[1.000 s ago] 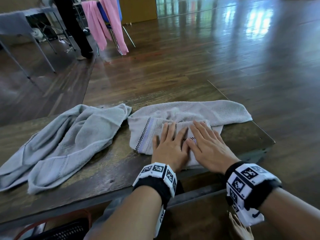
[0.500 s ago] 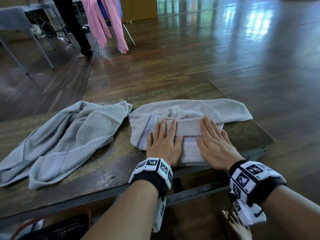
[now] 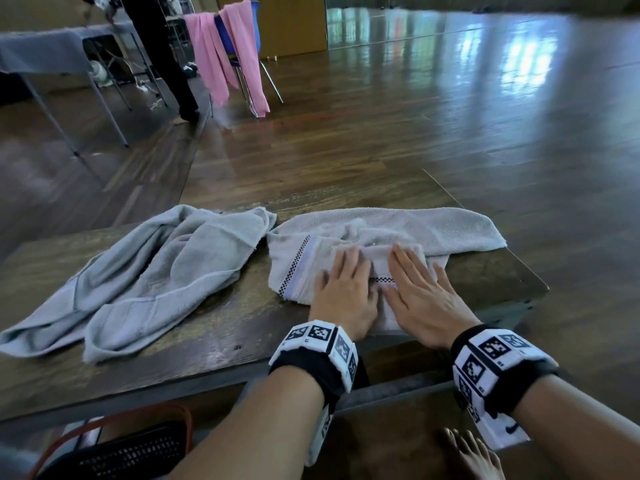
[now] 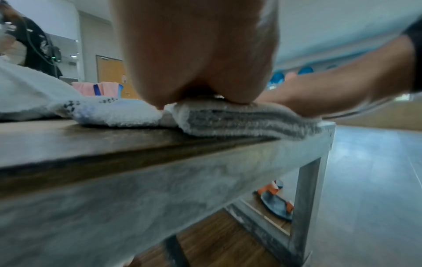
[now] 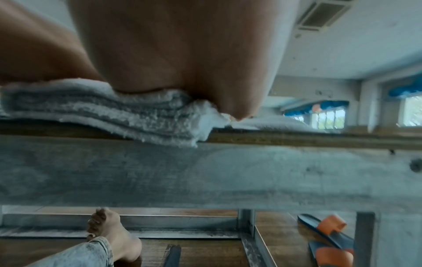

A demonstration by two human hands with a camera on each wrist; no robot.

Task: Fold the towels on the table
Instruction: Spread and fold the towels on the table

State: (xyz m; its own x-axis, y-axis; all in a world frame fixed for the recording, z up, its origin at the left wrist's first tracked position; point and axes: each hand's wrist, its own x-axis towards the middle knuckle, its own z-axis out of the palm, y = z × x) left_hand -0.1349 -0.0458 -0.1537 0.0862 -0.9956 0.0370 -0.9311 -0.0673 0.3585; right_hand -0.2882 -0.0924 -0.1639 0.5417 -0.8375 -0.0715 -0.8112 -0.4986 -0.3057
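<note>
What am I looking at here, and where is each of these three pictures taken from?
No machine: a person is folding towels with bare hands. The wide picture comes from a camera on the head; the other two come from cameras strapped at each wrist, looking along the palm. On the wooden table lie a crumpled grey towel and a partly folded towel. The left hand and right hand press flat on its folded layers; nothing is gripped. Under the table, sandals lie on the floor.
</note>
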